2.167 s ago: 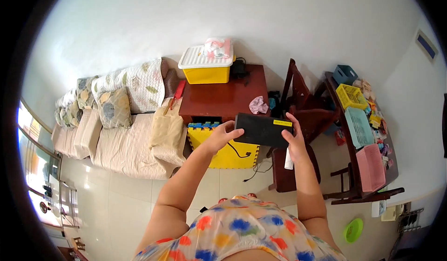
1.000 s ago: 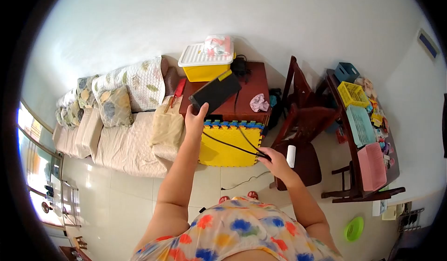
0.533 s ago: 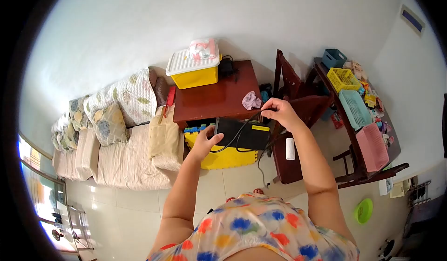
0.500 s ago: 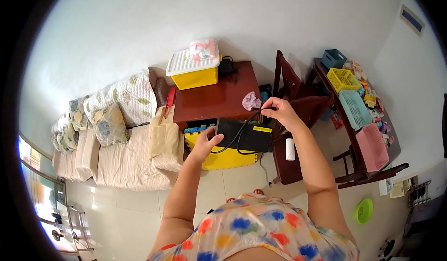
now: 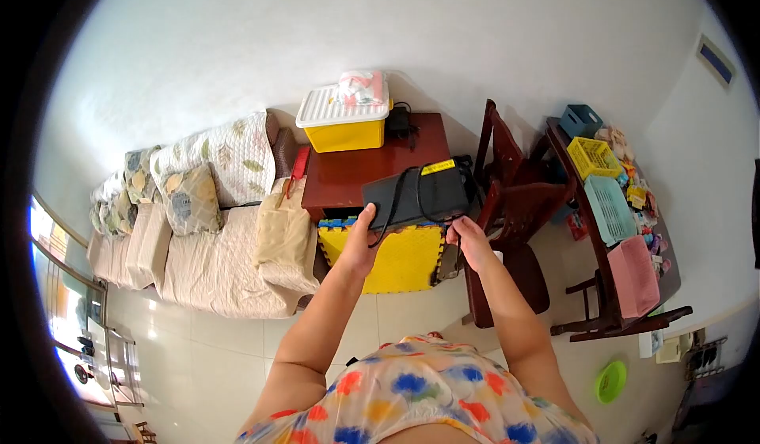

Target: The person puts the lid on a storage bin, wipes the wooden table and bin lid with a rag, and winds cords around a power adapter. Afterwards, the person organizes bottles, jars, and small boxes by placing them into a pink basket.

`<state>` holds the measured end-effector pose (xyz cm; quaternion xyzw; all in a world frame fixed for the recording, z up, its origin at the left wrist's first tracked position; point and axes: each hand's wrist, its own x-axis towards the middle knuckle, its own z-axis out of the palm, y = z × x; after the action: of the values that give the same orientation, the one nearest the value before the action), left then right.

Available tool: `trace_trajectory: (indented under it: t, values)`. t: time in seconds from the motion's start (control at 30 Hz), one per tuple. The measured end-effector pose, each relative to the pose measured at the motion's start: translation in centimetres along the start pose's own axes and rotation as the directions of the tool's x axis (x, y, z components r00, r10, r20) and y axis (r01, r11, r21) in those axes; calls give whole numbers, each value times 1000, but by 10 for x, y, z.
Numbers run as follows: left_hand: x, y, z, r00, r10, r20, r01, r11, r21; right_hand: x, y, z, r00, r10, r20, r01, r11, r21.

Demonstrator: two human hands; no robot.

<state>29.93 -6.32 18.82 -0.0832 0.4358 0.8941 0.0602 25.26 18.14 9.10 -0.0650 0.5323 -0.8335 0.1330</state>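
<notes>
A flat black box (image 5: 445, 195) with a yellow label along its far edge is held up in front of me, tilted, over the front edge of the red-brown cabinet. My left hand (image 5: 361, 244) is closed on its left end, thumb on top. A black cable (image 5: 419, 195) loops across the box's upper face. At the near right corner, my right hand (image 5: 473, 242) has its fingers pinched together on the cable, part of which hangs below them. The box's underside is hidden, and its exact kind cannot be made out.
Beyond the box stands the cabinet (image 5: 348, 176), bearing a yellow bin (image 5: 345, 136) with a white lid. Yellow foam mats (image 5: 380, 266) lean below. A dark wooden chair (image 5: 518, 282) is close on the right; a table with plastic baskets (image 5: 608, 206) lies past it. A covered sofa (image 5: 214, 258) is left.
The box has been raised and tilted, its labelled edge now higher. My right hand has come down from above the box to its near right corner. The purple cloth on the cabinet is now hidden.
</notes>
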Motion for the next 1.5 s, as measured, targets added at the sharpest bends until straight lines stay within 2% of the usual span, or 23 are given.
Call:
trace_trajectory:
  t: [0.1, 0.23, 0.27, 0.37, 0.4, 0.53, 0.63, 0.67, 0.8, 0.9, 0.93, 1.07, 1.13, 1.17, 1.23, 1.27, 1.33, 1.37, 1.4, 1.5]
  values:
    - [15, -2, -4, 987, 25, -156, -39, 996, -86, -14, 5, 0, 999, 37, -6, -37, 978, -206]
    - [27, -1, -16, 988, 149, -47, -153, 984, -93, -28, 5, -1, 999, -35, -28, 20, 913, -408]
    - [27, -1, -18, 985, 152, -77, -158, 984, -81, -29, 8, -3, 1000, -21, -23, 4, 812, -583]
    - [32, -3, -24, 976, 178, -126, -183, 983, -24, -47, -11, 21, 984, -177, 0, 87, 489, -868]
    - [37, -6, -29, 971, 206, -124, -207, 978, 8, -46, -8, 24, 927, -360, 109, 249, 369, -896]
    - [46, -15, -42, 928, 305, -213, -257, 939, 227, -60, -32, 49, 927, -291, 235, 308, 235, -922]
    - [36, -10, -39, 919, 362, -154, -266, 860, 436, -61, -57, 60, 905, -235, 354, 382, 87, -920]
    - [32, -6, -37, 924, 365, -109, -266, 823, 502, -59, -65, 65, 863, -314, 395, 425, 28, -905]
    - [22, 4, -38, 938, 342, 63, -277, 625, 730, -50, -104, 68, 756, -331, 564, 536, -182, -825]
    - [12, 11, -31, 979, 186, 82, -188, 670, 718, -39, -129, 75, 681, -288, 673, 659, -160, -735]
    - [20, 4, -41, 980, 143, 135, -197, 690, 697, -38, -133, 77, 705, -261, 659, 651, -129, -748]
    - [21, 4, -48, 983, -2, 185, -126, 725, 677, -27, -139, 84, 672, -199, 713, 713, -85, -696]
    - [26, -4, -58, 987, -97, 131, -1, 802, 597, -20, -148, 87, 669, -185, 719, 730, -19, -684]
    - [28, -7, -62, 983, -147, 108, 64, 832, 552, -14, -151, 85, 701, -176, 692, 706, 29, -708]
    - [18, -3, -51, 960, -203, 195, 99, 892, 442, -1, -154, 77, 758, -150, 635, 652, 121, -749]
    - [13, -2, -45, 945, -224, 240, 120, 915, 384, 4, -152, 73, 797, -142, 588, 604, 218, -767]
    - [9, -4, -40, 934, -248, 257, 160, 934, 319, 21, -138, 61, 855, -152, 496, 493, 533, -687]
    - [7, -4, -37, 929, -258, 266, 180, 941, 285, 26, -133, 56, 882, -143, 450, 421, 670, -612]
    - [5, -5, -34, 927, -267, 265, 200, 946, 253, 27, -134, 56, 914, -67, 400, 264, 847, -462]
    - [-1, -5, -24, 928, -280, 247, 247, 956, 156, 32, -117, 43, 932, 107, 346, -40, 980, -196]
